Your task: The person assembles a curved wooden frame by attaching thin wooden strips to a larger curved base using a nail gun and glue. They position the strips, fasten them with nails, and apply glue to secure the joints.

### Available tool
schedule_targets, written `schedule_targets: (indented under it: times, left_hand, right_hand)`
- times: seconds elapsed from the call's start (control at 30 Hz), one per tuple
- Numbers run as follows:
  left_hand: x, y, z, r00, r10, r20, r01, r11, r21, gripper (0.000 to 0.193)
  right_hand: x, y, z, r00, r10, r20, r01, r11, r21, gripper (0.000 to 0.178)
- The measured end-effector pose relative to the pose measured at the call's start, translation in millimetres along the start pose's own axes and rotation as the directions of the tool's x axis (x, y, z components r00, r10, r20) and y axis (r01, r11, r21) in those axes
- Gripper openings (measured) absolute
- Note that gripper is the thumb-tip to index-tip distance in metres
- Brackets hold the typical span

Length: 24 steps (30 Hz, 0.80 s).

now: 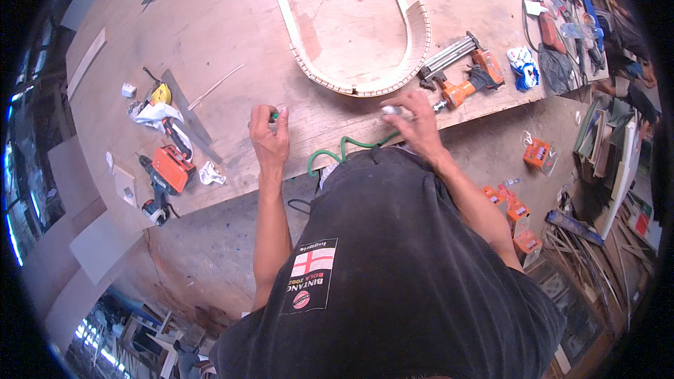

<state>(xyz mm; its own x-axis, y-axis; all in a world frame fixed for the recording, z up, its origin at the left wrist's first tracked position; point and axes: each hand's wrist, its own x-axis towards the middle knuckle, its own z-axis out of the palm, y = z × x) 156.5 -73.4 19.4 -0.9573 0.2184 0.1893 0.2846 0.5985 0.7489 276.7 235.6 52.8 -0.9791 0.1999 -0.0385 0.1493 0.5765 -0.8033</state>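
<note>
On the wooden workbench lies a U-shaped wooden frame, its curved end toward me and its outer band cut with closely spaced slots. My left hand is over the bench's near edge, fingers closed round a small green thing, mostly hidden. To the right, my right hand pinches a small white thing just below the curve; its kind is too small to tell. Neither hand visibly touches the frame. A green coiled air hose runs along the edge between them. Right of the curve rests an orange nail gun.
An orange-and-dark power tool, a cordless drill, a yellow tape measure and crumpled white scraps lie at left. Assorted tools crowd the far right, beside a blue-and-white plastic packet. Orange boxes stand on the floor.
</note>
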Motion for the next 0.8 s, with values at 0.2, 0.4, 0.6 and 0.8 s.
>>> schedule_targets:
  times: [0.2, 0.4, 0.6, 0.8]
  left_hand:
    - [-10.9, -59.7, -27.6, 0.992, -0.077, 0.101, 0.042, 0.95, 0.311, 0.029]
    - [-5.2, -49.6, -13.3, 0.992, 0.021, -0.124, 0.015, 0.958, 0.285, 0.054]
    - [18.6, 40.2, 31.7, 0.956, 0.261, 0.134, -0.271, 0.961, 0.063, 0.066]
    - [47.1, 58.3, 62.2, 0.847, 0.386, 0.367, -0.417, 0.909, 0.007, 0.053]
  right_hand:
    - [-11.1, 49.6, 3.2, 0.976, 0.081, -0.203, -0.069, 0.995, 0.065, 0.024]
    - [-11.9, 74.5, 14.1, 0.954, 0.15, -0.259, -0.146, 0.989, 0.036, 0.027]
    - [-13.8, 71.7, 8.3, 0.955, 0.184, -0.233, -0.194, 0.981, -0.021, 0.043]
    - [-15.5, 52.1, -8.5, 0.945, 0.212, -0.251, -0.242, 0.966, -0.094, 0.063]
